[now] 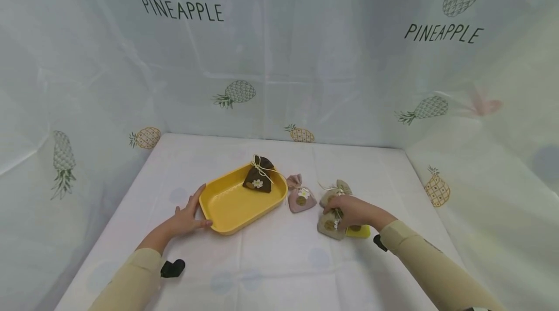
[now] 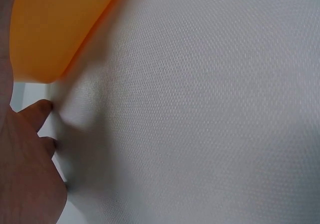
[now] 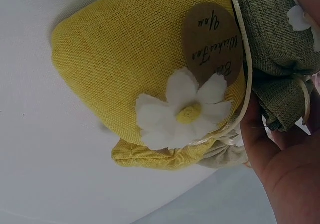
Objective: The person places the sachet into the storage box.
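My left hand (image 1: 187, 218) touches the left end of a yellow tray (image 1: 227, 204), its thumb and a finger spread along the rim. In the left wrist view, the orange-looking tray (image 2: 55, 34) shows above the hand. Inside the tray lies a brown drawstring sachet (image 1: 263, 175) with a white flower. My right hand (image 1: 355, 209) pinches a grey-green drawstring sachet (image 1: 328, 224) near its tied neck. A yellow sachet (image 3: 125, 54) with a round paper tag and a white flower lies beside that hand. Just behind it is a beige-green sachet (image 1: 343, 186), partly hidden.
Between the tray and the right hand lies a pink sachet (image 1: 301, 200). A white cloth (image 1: 279, 272) covers the table. Pineapple-printed curtains (image 1: 305, 49) hang at the back and both sides.
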`<state>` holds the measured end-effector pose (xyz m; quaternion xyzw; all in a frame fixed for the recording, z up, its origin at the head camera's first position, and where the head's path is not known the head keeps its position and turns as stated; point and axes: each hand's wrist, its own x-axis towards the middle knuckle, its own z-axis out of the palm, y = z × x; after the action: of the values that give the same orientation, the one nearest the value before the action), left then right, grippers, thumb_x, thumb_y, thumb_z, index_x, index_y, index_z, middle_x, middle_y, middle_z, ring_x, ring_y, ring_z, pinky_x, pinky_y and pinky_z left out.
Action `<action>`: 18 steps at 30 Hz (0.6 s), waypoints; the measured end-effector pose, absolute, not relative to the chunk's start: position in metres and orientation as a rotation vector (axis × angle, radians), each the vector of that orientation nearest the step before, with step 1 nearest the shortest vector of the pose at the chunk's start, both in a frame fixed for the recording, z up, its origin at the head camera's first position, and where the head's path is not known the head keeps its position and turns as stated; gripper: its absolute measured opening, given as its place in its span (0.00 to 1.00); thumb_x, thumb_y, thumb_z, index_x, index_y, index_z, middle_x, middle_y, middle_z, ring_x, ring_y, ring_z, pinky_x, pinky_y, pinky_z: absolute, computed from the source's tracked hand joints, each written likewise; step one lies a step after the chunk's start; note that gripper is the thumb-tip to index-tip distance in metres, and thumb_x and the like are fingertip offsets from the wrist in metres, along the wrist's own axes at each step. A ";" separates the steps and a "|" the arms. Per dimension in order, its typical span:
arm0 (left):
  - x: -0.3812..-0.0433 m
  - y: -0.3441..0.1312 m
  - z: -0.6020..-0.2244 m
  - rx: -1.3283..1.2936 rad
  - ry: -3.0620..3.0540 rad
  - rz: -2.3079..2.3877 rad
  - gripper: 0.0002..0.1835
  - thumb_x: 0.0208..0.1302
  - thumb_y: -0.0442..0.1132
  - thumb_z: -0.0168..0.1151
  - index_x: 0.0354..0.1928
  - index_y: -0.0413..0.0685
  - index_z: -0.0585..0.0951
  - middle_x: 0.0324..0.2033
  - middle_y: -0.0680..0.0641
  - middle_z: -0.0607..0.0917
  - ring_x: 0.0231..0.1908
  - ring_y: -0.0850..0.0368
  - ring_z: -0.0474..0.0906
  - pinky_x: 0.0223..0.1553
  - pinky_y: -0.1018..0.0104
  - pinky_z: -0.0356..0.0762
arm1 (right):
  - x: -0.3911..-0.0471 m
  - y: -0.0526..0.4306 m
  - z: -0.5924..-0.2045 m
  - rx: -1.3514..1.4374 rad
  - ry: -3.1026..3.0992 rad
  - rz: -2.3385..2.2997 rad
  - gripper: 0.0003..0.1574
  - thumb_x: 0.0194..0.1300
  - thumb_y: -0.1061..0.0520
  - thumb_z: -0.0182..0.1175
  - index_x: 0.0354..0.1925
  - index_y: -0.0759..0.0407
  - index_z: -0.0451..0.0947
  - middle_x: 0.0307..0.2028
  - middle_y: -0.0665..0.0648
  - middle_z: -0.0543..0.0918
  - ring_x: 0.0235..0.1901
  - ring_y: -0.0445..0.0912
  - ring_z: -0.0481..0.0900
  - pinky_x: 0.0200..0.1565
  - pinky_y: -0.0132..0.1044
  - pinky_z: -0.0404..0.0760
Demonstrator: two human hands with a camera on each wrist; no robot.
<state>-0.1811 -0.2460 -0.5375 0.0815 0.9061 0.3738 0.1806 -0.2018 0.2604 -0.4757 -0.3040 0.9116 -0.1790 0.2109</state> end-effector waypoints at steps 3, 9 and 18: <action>-0.182 -0.246 -0.537 0.239 2.565 1.058 0.65 0.53 0.59 0.71 0.76 0.54 0.33 0.75 0.33 0.41 0.70 0.27 0.29 0.59 0.25 0.18 | -0.201 0.259 -0.473 -0.819 2.535 -0.500 0.31 0.42 0.66 0.77 0.47 0.51 0.83 0.49 0.49 0.81 0.52 0.49 0.76 0.55 0.50 0.75; -0.180 -0.246 -0.535 0.258 2.565 1.067 0.64 0.54 0.57 0.71 0.76 0.52 0.33 0.74 0.32 0.41 0.70 0.25 0.29 0.58 0.24 0.18 | -0.203 0.252 -0.465 -0.833 2.527 -0.493 0.29 0.44 0.67 0.76 0.47 0.51 0.83 0.50 0.49 0.81 0.53 0.48 0.76 0.55 0.49 0.76; -0.181 -0.246 -0.534 0.247 2.571 1.053 0.65 0.53 0.58 0.72 0.76 0.53 0.33 0.74 0.32 0.42 0.70 0.26 0.30 0.59 0.25 0.18 | -0.215 0.234 -0.442 -0.991 2.554 -0.462 0.30 0.44 0.66 0.75 0.48 0.50 0.84 0.45 0.44 0.82 0.47 0.42 0.77 0.51 0.43 0.76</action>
<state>-0.1806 -0.2456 -0.5344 0.0871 0.9075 0.3717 0.1752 -0.2149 0.2343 -0.4416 -0.3508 0.9041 -0.1637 0.1809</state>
